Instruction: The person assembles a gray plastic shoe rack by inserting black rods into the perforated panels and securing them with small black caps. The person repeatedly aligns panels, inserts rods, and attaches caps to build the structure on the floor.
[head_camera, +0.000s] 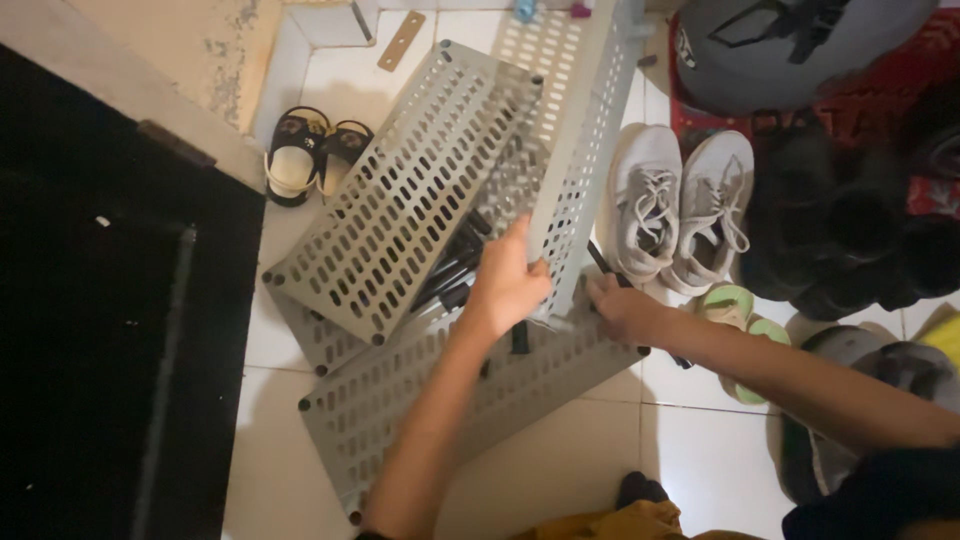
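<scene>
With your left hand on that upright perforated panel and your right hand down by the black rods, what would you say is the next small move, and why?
Probably steady the upright grey panel with the left hand while the right hand picks up a black rod. The panel stands on edge, resting on the stacked panels, so it looks likely to tip if released. More rods lie loose between the panels.

Bare floor (560, 470) is left open below the perforated grey panels (420, 200); passage rightward is blocked by white sneakers (680, 200), leftward by sandals (310, 150).
</scene>
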